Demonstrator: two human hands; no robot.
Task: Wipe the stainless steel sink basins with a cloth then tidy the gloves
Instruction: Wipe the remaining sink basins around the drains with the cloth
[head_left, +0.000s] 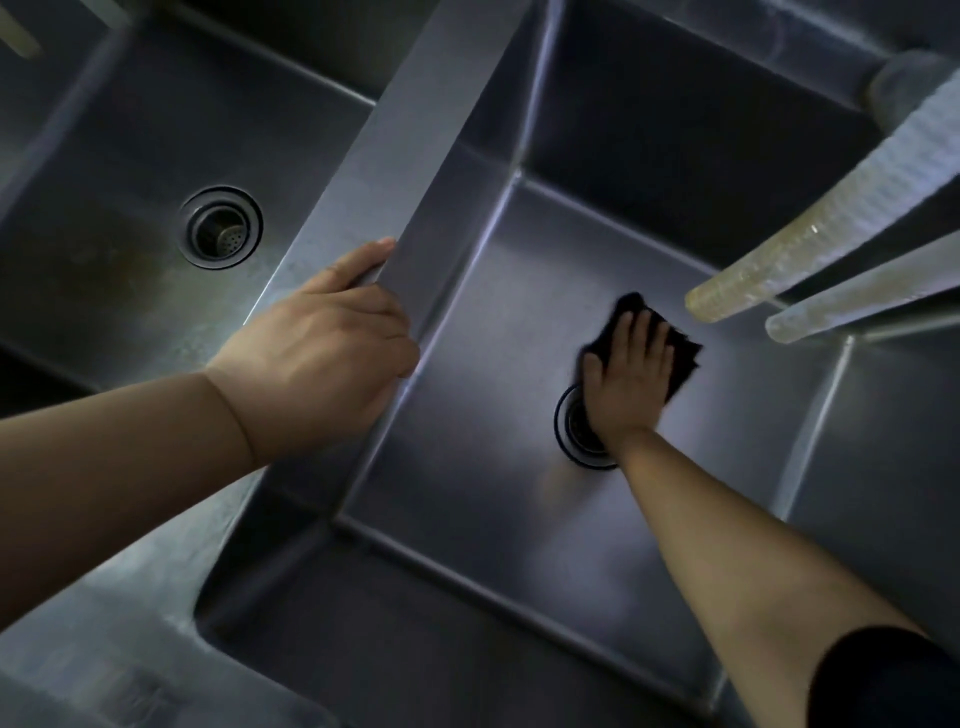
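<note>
Two stainless steel basins lie below me, split by a steel divider (415, 130). In the right basin (493, 519) my right hand (628, 374) presses flat on a dark cloth (680, 353) against the basin floor, just beyond the drain (574, 431), which the wrist partly covers. My left hand (322, 332) rests on the divider, fingers curled over its edge, holding nothing else. The left basin (104, 291) shows its own drain (221, 227). Pale translucent glove fingers (810, 244) hang in at the upper right.
A second pale glove finger (852, 306) hangs just below the first, close above the right basin's far right corner. The sink's front rim (104, 649) runs along the lower left. A blurred pale object (18, 31) sits at the top left.
</note>
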